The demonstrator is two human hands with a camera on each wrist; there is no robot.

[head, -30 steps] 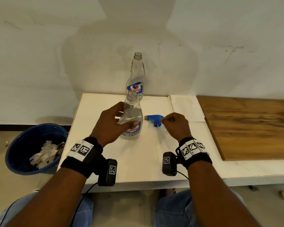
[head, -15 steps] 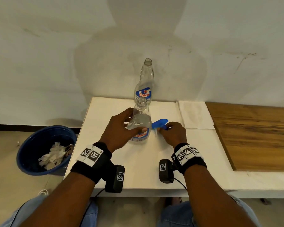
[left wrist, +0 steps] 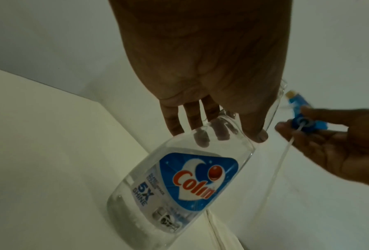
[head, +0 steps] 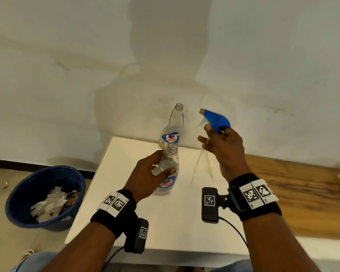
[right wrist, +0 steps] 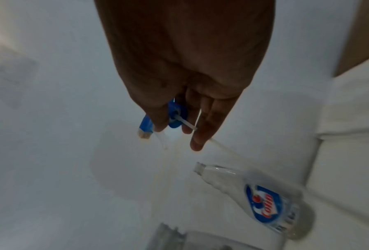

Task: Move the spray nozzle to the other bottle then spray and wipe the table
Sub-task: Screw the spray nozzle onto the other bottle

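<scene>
My left hand (head: 151, 173) grips a clear bottle (head: 168, 169) with a blue Colin label (left wrist: 192, 175), standing uncapped on the white table (head: 175, 222). A second clear bottle (head: 174, 128) of the same kind stands uncapped behind it near the wall. My right hand (head: 222, 146) holds the blue spray nozzle (head: 216, 119) raised above the table, to the right of both bottles. Its thin dip tube (head: 197, 167) hangs down from the nozzle. In the right wrist view the nozzle (right wrist: 174, 118) sits between thumb and fingers, with the far bottle (right wrist: 254, 197) below.
A blue bin (head: 45, 197) with crumpled paper stands on the floor left of the table. A wooden board (head: 298, 193) adjoins the table on the right. A white cloth (head: 210, 154) lies on the table behind my right hand. The wall is close behind.
My right hand picked the nozzle up off the table and raised it up and to the right, tube dangling. My left hand kept its grip on the near bottle.
</scene>
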